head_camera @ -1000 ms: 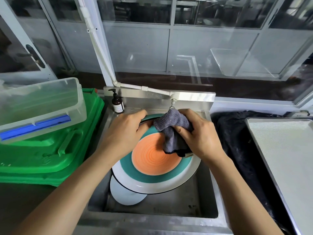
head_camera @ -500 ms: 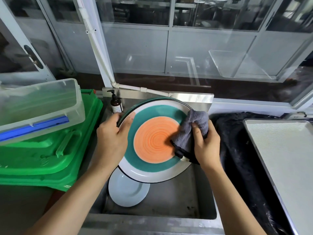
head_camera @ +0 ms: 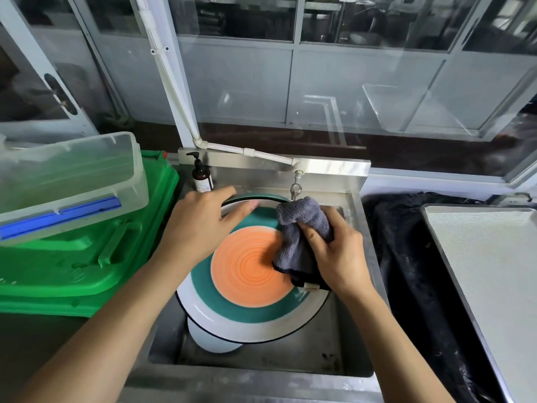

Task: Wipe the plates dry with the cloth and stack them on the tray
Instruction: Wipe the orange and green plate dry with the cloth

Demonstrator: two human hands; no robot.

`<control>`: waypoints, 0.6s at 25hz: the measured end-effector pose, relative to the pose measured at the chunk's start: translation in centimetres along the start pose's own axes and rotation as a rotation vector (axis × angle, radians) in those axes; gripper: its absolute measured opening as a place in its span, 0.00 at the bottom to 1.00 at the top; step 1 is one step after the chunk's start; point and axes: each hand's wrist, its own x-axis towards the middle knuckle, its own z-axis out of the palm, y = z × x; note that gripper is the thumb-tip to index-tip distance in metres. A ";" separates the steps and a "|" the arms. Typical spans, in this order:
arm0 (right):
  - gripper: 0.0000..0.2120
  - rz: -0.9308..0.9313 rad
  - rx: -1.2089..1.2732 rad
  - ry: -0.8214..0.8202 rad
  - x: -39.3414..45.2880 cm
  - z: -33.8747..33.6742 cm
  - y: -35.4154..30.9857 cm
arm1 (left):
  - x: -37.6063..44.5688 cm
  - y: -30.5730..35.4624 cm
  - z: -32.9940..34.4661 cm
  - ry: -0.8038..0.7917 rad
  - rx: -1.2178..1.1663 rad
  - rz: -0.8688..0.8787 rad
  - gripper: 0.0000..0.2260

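Our left hand (head_camera: 200, 225): fingers reaching forward, slightly blurred, gripping something at the far side.
Our right hand (head_camera: 337, 254): fingers curled, pinching, palm down.

Large plate (head_camera: 247, 298) — orange centre, teal ring, white rim — sits over the sink. Grey cloth (head_camera: 299, 237) lies bunched on its right side. Pale plate (head_camera: 212, 341) lies beneath. Tray (head_camera: 494, 271) — far right.
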 end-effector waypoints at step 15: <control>0.10 0.250 0.429 -0.126 1.4 -1.7 0.8 | -0.4 -2.9 2.1 0.193 -0.356 -0.312 0.27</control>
